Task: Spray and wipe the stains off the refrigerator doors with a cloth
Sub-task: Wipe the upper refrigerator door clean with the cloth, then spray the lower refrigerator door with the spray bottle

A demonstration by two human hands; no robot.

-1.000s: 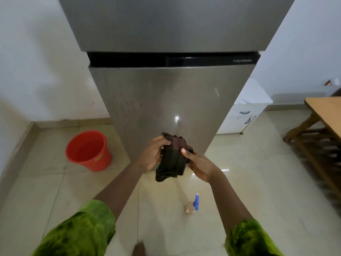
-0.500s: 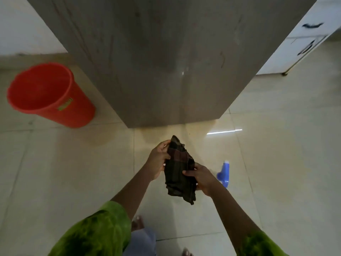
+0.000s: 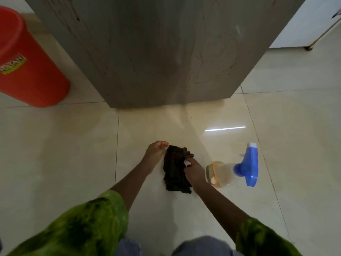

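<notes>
Cloth (image 3: 174, 175) in left hand (image 3: 154, 154), right hand (image 3: 195, 171)

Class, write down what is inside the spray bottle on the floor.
The spray bottle holds pale orange liquid, visible through its clear body. A label hides one end; the fill level cannot be told.

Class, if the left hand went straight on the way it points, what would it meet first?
The left hand would likely meet the grey steel refrigerator door near its bottom; depth is unclear.
</notes>
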